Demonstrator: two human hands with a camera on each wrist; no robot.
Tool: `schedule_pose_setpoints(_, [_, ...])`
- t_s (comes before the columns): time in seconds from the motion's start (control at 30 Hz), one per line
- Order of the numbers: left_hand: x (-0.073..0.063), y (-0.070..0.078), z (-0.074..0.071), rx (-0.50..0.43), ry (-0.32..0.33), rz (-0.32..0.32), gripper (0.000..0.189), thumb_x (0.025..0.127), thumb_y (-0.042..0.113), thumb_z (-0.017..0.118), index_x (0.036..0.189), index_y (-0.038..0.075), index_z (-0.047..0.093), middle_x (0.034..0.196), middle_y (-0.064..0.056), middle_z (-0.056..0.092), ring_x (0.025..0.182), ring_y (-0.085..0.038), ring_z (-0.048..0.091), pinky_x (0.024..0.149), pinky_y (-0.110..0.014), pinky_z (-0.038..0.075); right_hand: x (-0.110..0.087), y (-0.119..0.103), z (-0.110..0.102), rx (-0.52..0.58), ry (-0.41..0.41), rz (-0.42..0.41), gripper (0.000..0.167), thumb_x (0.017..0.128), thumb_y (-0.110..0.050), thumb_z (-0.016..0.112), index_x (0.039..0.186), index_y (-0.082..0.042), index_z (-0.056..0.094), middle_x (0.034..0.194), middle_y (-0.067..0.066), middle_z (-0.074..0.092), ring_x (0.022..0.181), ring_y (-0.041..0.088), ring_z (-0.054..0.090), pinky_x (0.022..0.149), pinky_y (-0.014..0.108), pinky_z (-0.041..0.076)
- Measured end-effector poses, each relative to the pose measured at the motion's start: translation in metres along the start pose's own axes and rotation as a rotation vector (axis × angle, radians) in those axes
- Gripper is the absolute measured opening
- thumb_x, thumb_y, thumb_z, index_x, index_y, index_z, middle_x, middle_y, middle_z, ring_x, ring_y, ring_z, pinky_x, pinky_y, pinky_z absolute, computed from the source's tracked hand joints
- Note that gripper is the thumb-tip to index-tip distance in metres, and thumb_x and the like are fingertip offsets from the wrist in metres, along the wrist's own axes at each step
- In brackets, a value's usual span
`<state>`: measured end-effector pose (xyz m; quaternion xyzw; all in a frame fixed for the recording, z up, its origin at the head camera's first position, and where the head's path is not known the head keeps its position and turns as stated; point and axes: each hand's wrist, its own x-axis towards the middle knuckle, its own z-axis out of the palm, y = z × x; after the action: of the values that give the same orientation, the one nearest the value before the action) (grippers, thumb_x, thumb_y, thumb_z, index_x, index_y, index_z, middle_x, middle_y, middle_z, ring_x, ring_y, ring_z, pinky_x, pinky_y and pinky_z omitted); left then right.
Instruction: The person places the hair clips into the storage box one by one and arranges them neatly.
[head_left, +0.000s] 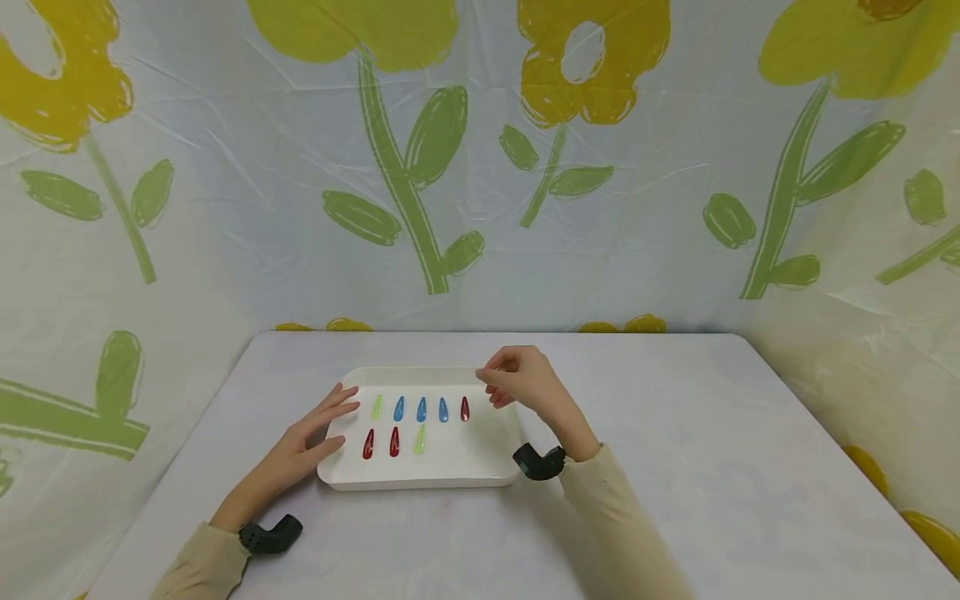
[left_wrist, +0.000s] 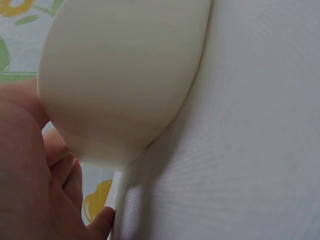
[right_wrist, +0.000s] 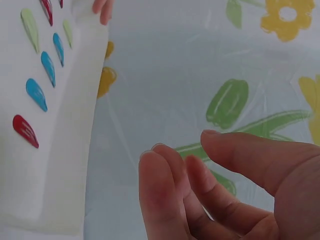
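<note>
A white rectangular tray (head_left: 468,462) lies on the table, with snap hair clips in two rows. The back row runs from a light green clip (head_left: 377,407) through three blue clips (head_left: 422,409) to a red clip (head_left: 465,408). In front are two red clips (head_left: 394,442) and another light green clip (head_left: 419,439). My left hand (head_left: 307,442) rests at the tray's left end, fingers spread along the rim. Above the back right corner is my right hand (head_left: 525,382). The right wrist view shows its thumb (right_wrist: 240,150) apart from the bent fingers, nothing between them.
The white table (head_left: 660,467) extends to the right of the tray and in front of it. A flower-printed cloth (head_left: 645,192) hangs behind and along both sides. Each wrist wears a black camera band (head_left: 538,462).
</note>
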<state>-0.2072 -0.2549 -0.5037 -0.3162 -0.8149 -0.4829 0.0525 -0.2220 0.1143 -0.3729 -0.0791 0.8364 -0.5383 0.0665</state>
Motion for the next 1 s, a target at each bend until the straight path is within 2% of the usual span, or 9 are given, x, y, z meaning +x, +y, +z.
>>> schedule_pose_setpoints(0.33, [0.0, -0.001, 0.0, -0.009, -0.001, 0.001, 0.05, 0.094, -0.002, 0.062, 0.142, 0.003, 0.051, 0.159, -0.013, 0.033, 0.151, -0.032, 0.008, 0.112, -0.01, 0.009, -0.019, 0.003, -0.039, -0.075, 0.041, -0.014, 0.016, 0.09, -0.013, 0.073, 0.092, 0.001, 0.066, 0.077, 0.018, 0.068, 0.06, 0.022, 0.067, 0.063, 0.037, 0.06])
schedule_pose_setpoints(0.6, [0.0, -0.003, -0.001, 0.006, -0.005, 0.01, 0.05, 0.094, -0.003, 0.062, 0.143, 0.002, 0.05, 0.159, -0.014, 0.032, 0.151, -0.033, 0.007, 0.112, -0.01, 0.009, -0.038, 0.005, -0.062, -0.182, 0.047, -0.065, 0.015, 0.09, -0.014, 0.072, 0.09, -0.001, 0.066, 0.074, 0.01, 0.067, 0.06, 0.021, 0.067, 0.06, 0.033, 0.059])
schedule_pose_setpoints(0.77, [0.0, -0.003, -0.001, 0.008, -0.003, 0.003, 0.05, 0.095, -0.001, 0.062, 0.143, 0.003, 0.05, 0.159, -0.013, 0.032, 0.151, -0.033, 0.007, 0.112, -0.009, 0.009, -0.051, 0.012, -0.071, -0.226, 0.024, -0.082, 0.014, 0.09, -0.014, 0.073, 0.088, -0.003, 0.066, 0.072, 0.009, 0.065, 0.06, 0.021, 0.065, 0.061, 0.036, 0.059])
schedule_pose_setpoints(1.0, [0.001, 0.0, -0.001, 0.012, 0.0, 0.006, 0.049, 0.095, -0.001, 0.062, 0.142, 0.002, 0.051, 0.158, -0.015, 0.032, 0.152, -0.03, 0.008, 0.112, -0.01, 0.008, -0.067, 0.029, -0.074, -0.289, -0.056, -0.072, 0.014, 0.09, -0.014, 0.072, 0.081, -0.005, 0.066, 0.067, 0.007, 0.062, 0.057, 0.018, 0.06, 0.059, 0.039, 0.057])
